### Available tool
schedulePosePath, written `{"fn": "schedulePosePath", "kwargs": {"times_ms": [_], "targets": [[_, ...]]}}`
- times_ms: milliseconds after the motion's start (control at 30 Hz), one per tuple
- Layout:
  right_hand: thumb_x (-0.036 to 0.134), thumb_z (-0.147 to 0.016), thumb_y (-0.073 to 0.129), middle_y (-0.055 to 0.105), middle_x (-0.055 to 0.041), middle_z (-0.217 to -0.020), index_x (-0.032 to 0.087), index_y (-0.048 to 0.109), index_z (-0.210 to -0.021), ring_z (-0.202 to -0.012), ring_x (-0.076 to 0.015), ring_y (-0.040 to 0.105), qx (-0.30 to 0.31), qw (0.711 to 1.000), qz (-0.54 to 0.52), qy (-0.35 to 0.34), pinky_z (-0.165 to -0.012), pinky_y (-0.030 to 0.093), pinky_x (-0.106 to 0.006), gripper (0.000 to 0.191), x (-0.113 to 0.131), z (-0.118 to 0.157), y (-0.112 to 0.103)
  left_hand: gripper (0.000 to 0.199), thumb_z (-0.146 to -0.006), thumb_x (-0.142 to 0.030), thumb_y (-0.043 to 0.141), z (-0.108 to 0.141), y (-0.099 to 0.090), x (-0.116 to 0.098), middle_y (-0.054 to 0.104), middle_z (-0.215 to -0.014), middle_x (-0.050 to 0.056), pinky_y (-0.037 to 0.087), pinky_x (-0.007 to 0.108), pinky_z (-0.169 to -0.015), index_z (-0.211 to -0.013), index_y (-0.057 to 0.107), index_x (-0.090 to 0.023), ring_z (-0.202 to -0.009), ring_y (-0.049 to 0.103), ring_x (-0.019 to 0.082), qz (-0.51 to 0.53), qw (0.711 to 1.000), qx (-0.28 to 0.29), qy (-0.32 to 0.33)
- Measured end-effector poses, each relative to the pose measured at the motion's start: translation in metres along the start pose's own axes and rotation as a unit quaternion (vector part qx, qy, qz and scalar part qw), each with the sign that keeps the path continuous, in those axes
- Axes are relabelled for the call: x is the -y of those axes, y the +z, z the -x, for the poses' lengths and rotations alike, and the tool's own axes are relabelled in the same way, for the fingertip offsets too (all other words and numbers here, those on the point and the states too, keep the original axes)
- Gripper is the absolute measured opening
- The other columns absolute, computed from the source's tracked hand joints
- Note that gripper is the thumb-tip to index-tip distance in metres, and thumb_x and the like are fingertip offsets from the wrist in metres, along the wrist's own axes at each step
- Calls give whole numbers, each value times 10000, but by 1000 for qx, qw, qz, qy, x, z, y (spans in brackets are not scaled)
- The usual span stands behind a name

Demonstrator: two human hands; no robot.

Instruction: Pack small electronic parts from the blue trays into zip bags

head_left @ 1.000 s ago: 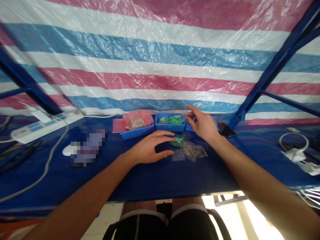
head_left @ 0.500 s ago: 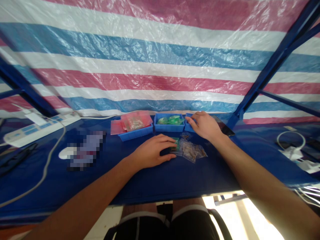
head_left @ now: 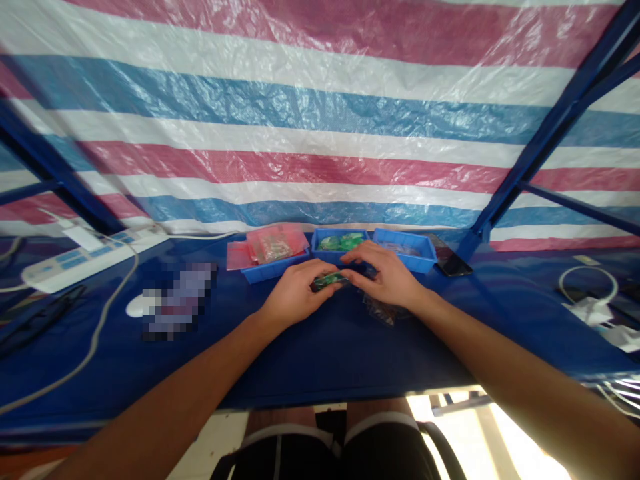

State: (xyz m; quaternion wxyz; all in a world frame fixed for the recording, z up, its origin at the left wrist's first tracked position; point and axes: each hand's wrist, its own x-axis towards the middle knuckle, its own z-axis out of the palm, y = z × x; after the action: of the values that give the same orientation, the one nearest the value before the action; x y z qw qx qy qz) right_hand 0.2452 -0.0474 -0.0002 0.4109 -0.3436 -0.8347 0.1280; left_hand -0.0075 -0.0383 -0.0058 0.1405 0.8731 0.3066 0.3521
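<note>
Head view, looking down across a blue-covered table (head_left: pixel 350 360): left hand (head_left: pixel 295 295) closing on a small green packet (head_left: pixel 329 281) from its near end, right hand (head_left: pixel 385 277) curving over the far end, contact or gap unclear from this angle. Packet lying between both hands, flat and narrow, apparently being steadied from both sides because of its slick, glossy plastic. Clear bags (head_left: pixel 383 311) of brownish bits crumpling just under the right wrist, their thin film catching light. Shallow blue plastic trays lining up behind the hands, within easy reach: left tray (head_left: pixel 273 270) carrying a red bag (head_left: pixel 275 243), middle tray (head_left: pixel 340 257) holding green packets (head_left: pixel 340 242), right tray (head_left: pixel 403 257) holding something pale, too blurred to tell. Phone (head_left: pixel 453 265) lying just beside, dark and slab-like. Crinkled striped tarp (head_left: pixel 320 120) hanging behind.
</note>
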Motion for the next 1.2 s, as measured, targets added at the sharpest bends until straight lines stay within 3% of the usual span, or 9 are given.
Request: {"fn": "schedulePosePath", "kwargs": {"times_ms": [100, 367, 667, 767, 933, 1067, 1200], "targets": [[501, -991, 746, 801, -87, -1177, 275, 751, -1240, -1089, -293, 738, 37, 998, -55, 13, -1005, 583, -462, 336, 1, 0, 8, 201, -1002, -373, 740, -1, -2, 0, 786, -996, 44, 542, 269, -765, -1104, 776, -203, -848, 731, 174, 13, 1000, -6, -5], [477, -939, 815, 837, -44, -1081, 261, 773, -1206, -927, -246, 792, 75, 980, -159, 92, -871, 613, -379, 346, -2, 4, 9, 235, -982, -428, 767, -2, -2, 0, 779, -908, 20, 506, 249, -722, -1021, 783, -197, -773, 704, 153, 26, 999, -13, -25], [509, -993, 735, 819, -39, -955, 248, 795, -1162, -802, -219, 762, 60, 974, -184, 118, -786, 606, -354, 316, -5, 4, 11, 387, -976, -568, 752, -3, -8, 0, 773, -848, 17, 473, 241, -644, -985, 795, -184, -704, 658, 145, 33, 995, -53, -73], [521, -1008, 714, 795, -38, -925, 239, 802, -1162, -776, -207, 727, 60, 973, -190, 120, -756, 589, -340, 333, -4, 5, 10, 387, -993, -558, 735, -3, -8, 0, 764, -826, 16, 465, 237, -633, -974, 794, -176, -693, 654, 140, 38, 996, -42, -74], [545, -1006, 711, 789, -55, -1043, 241, 800, -1124, -829, -209, 711, 34, 967, -210, 137, -743, 592, -337, 338, 0, 3, 11, 318, -1053, -488, 671, -3, -6, -2, 794, -926, 29, 522, 241, -693, -1042, 788, -192, -761, 707, 150, 62, 996, -19, -66], [563, -970, 760, 743, -29, -932, 229, 778, -1029, -752, -186, 680, 20, 951, -263, 163, -707, 592, -325, 339, 3, 2, 13, 278, -1050, -450, 685, -4, -7, -3, 797, -1088, 72, 573, 283, -817, -1134, 781, -203, -912, 742, 190, 53, 997, -48, -39], [543, -976, 766, 726, -18, -867, 221, 768, -988, -741, -181, 677, 30, 946, -280, 162, -695, 583, -313, 323, 1, 2, 15, 232, -1062, -404, 669, -3, -7, -3, 797, -1050, 59, 575, 286, -862, -1089, 786, -206, -932, 746, 187, 54, 997, -37, -28]]}}
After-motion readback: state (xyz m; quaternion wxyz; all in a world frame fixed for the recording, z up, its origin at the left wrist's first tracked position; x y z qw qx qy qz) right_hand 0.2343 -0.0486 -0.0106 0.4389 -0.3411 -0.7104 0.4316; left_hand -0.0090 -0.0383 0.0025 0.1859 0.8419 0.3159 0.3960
